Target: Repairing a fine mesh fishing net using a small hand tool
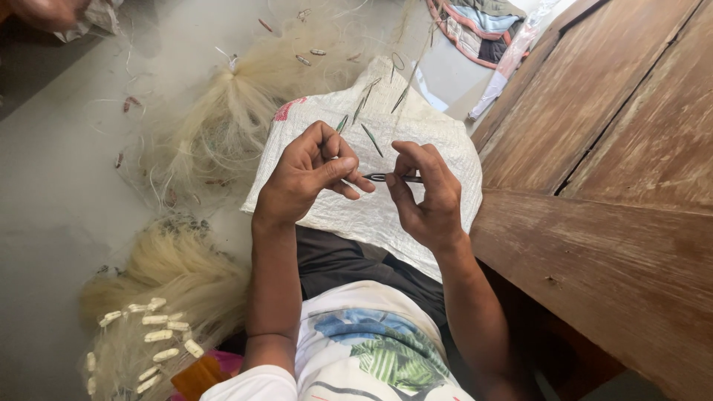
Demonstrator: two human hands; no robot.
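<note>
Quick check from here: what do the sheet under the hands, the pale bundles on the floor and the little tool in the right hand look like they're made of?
White sheet: likely woven plastic sacking, from its fine weave and dull sheen.
Pale bundles: probably thin translucent nylon line or netting, gathered in wispy, glossy strands.
Tool in the right hand: slim, dark, pointed, possibly plastic or metal; too small to tell.
Left hand pinches fine line.

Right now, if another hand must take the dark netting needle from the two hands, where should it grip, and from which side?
Probably the bare middle of the netting needle, from above. It lies nearly level between the left hand and the right hand, whose fingertips cover both ends. Pinch its thin sides lightly; fine line may still be attached.
</note>
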